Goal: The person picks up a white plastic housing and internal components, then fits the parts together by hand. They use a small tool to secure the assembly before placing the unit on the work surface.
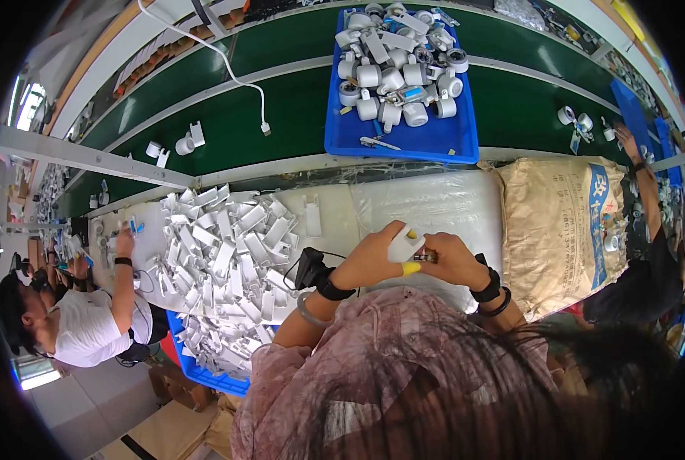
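My left hand (364, 259) is closed around a white plastic housing (404, 247), with a yellow cover on one fingertip. My right hand (456, 261) meets it from the other side, its fingers pinching a small part with a metallic look (427, 257) against the housing's edge. What that small part is cannot be made out. Both hands hover over the plastic-covered worktop (427, 201). To their left lies a big heap of white plastic housings (231, 245), with one lone housing (312, 216) beside it.
Beyond my hands, a blue tray (338, 126) of white round assemblies rests on the green conveyor (281, 103). A brown paper sack (538, 238) lies right. A white cable (239, 75) dangles over the belt. Co-workers include a person (89, 326) at left and a hand (628, 143) at right.
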`<control>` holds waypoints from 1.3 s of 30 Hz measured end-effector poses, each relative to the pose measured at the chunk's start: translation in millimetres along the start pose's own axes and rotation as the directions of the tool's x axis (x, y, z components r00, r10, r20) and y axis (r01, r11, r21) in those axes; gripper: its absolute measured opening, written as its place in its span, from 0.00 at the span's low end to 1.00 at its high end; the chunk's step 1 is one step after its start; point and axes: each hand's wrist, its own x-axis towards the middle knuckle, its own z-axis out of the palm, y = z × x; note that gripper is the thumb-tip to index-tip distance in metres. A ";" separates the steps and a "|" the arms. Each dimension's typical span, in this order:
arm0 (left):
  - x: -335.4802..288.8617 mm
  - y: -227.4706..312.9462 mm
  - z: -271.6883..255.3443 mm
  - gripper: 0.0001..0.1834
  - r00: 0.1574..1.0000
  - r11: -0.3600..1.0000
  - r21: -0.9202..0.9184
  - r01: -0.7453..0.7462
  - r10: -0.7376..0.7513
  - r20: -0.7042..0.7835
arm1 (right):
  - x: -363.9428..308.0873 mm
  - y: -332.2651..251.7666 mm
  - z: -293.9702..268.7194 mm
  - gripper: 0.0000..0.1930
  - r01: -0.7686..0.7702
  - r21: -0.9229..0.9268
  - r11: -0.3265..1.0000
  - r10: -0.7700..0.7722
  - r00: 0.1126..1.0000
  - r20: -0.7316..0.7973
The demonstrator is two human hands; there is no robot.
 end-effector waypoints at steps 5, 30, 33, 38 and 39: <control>-2.8 -2.2 -2.4 0.28 0.978 0.998 -0.044 0.042 -0.050 -0.203 | -6.2 -15.8 -8.5 0.10 -0.227 0.420 0.878 0.175 0.972 0.159; 1.3 -18.9 16.9 0.20 0.983 0.758 -0.641 -0.124 0.008 -0.181 | 5.1 -23.1 12.3 0.11 0.110 -0.164 0.980 -0.180 0.840 -0.513; 1.1 -18.4 17.8 0.20 0.979 0.729 -0.676 -0.106 -0.042 -0.198 | 3.4 -22.6 13.4 0.11 0.140 -0.181 0.973 -0.217 0.821 -0.528; 1.8 -12.1 15.5 0.18 0.992 0.786 -0.617 -0.032 -0.049 -0.115 | 3.5 -22.8 17.7 0.13 0.173 -0.175 0.969 -0.241 0.816 -0.525; 2.1 -11.4 16.9 0.18 0.992 0.786 -0.617 -0.031 -0.050 -0.113 | 3.9 -23.3 17.5 0.13 0.172 -0.175 0.970 -0.239 0.816 -0.526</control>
